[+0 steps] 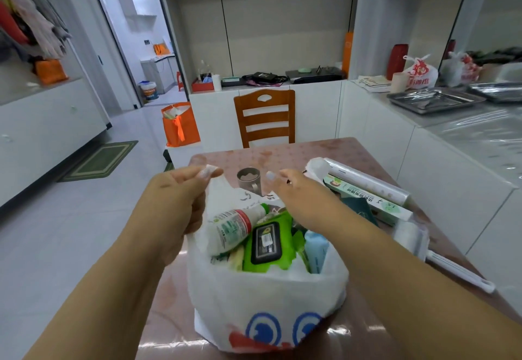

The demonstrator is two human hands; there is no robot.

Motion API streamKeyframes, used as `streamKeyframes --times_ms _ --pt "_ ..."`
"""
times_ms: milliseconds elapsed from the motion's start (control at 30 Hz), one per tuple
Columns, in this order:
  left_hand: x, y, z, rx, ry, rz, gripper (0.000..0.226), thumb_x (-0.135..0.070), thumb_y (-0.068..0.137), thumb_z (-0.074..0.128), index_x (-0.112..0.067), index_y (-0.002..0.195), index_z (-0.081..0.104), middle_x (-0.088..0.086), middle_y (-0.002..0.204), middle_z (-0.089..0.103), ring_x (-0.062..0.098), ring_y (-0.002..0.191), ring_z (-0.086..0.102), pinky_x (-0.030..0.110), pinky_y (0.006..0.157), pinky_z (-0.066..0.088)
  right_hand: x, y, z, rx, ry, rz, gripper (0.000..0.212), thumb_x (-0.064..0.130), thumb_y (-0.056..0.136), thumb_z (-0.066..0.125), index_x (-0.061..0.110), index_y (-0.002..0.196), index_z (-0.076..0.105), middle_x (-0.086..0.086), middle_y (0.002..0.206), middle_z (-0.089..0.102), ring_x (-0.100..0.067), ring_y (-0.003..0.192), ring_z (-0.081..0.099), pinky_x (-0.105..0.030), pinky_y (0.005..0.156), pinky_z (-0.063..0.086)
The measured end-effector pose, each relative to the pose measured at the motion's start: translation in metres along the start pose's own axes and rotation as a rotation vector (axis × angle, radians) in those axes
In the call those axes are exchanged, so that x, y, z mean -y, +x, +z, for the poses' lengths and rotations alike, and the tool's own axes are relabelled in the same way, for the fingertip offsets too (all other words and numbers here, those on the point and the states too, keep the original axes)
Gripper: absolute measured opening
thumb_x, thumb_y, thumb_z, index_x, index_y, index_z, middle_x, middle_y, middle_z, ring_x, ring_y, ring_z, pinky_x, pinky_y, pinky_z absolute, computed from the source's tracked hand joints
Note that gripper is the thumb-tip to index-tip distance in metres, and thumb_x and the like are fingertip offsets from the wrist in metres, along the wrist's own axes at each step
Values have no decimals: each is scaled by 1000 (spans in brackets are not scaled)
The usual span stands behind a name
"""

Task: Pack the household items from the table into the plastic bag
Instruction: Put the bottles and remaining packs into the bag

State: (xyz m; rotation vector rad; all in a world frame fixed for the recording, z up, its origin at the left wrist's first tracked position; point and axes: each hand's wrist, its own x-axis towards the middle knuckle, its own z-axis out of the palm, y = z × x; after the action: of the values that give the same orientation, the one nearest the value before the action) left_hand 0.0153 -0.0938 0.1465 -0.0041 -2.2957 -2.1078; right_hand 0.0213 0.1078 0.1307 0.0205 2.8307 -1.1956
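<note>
A white plastic bag with blue eyes printed on it stands open on the table. Inside lie a white bottle with a red and green label, a green wet-wipe pack and a light blue pack. My left hand pinches the bag's left handle and holds it up. My right hand pinches the right handle above the far rim. A metal cup stands just behind the bag.
To the right of the bag lie a green and white box, a roll of cling film and a white roll. A wooden chair stands at the table's far side. A counter with metal trays runs along the right.
</note>
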Motion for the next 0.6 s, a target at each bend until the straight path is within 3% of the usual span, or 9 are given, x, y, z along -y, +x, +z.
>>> streamKeyframes --times_ms 100,233,400,467,533,600 --pt "4 -10 -9 6 -109 -19 30 -16 102 42 -14 109 71 -6 47 31 6 39 25 19 35 27 -2 2 -6 -61 75 47 53 55 98 27 18 130 48 -2 111 60 -21 101 56 -37 88 45" --pt "13 -5 -8 -28 -110 -94 29 -18 103 42 -10 116 67 -4 49 30 6 39 25 19 35 25 -7 6 -5 -57 75 128 57 60 97 26 18 123 53 -4 108 64 -19 98 57 -32 76 37" --pt "17 6 -8 -49 -167 -105 29 -16 103 41 -5 118 64 -6 47 28 5 37 22 17 34 22 -7 15 -4 -42 150 110 61 68 91 27 21 116 57 -5 105 68 -23 104 62 -42 97 44" --pt "12 16 -7 -64 -205 -83 29 -15 103 41 -4 118 63 -7 46 28 5 37 22 15 34 22 -1 16 -7 -26 261 66 58 66 91 31 20 114 59 -3 100 70 -23 102 64 -45 99 46" --pt "1 34 -4 -77 -213 -42 29 -17 103 41 -3 117 63 -8 44 29 5 36 23 15 34 23 5 18 -11 -8 298 25 55 60 95 33 18 121 58 1 101 68 -16 96 63 -39 90 49" --pt "-8 50 -3 -93 -174 -10 28 -19 103 43 -4 114 64 -8 43 31 5 36 24 16 35 25 10 20 -14 -21 247 2 54 59 96 31 22 128 54 4 105 65 -7 89 58 -26 71 44"
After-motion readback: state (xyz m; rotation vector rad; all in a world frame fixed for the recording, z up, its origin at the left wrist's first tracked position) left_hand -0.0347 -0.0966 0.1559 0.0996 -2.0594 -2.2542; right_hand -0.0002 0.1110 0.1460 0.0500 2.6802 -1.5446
